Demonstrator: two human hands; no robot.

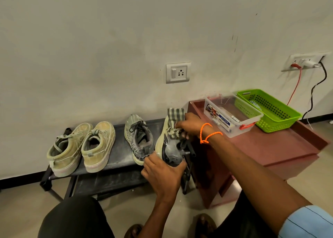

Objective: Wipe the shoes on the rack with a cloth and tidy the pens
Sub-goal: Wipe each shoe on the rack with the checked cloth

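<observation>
- A matte off-white wall (108, 39), scuffed in places, runs behind a low black rack (115, 167) with a dusty flat shelf and thin tubular legs.
- On the rack's left sit two tan canvas sneakers (81, 147), soft and creased, with thick pale rubber soles, side by side and touching.
- A grey mesh running shoe (138, 138) with dark laces stands upright just right of them.
- My left hand (162, 173) is wrapped around the heel of its partner, the tilted grey shoe (171, 147), tipped on its side at the rack's right end.
- My right hand (189, 126) pinches a striped grey cloth (175, 117), bunched and pressed on that shoe's toe.
- Beside it, a smooth maroon table (270, 147) carries a clear plastic box (232, 117) and a perforated green basket (270, 110), touching; I cannot make out pens.
</observation>
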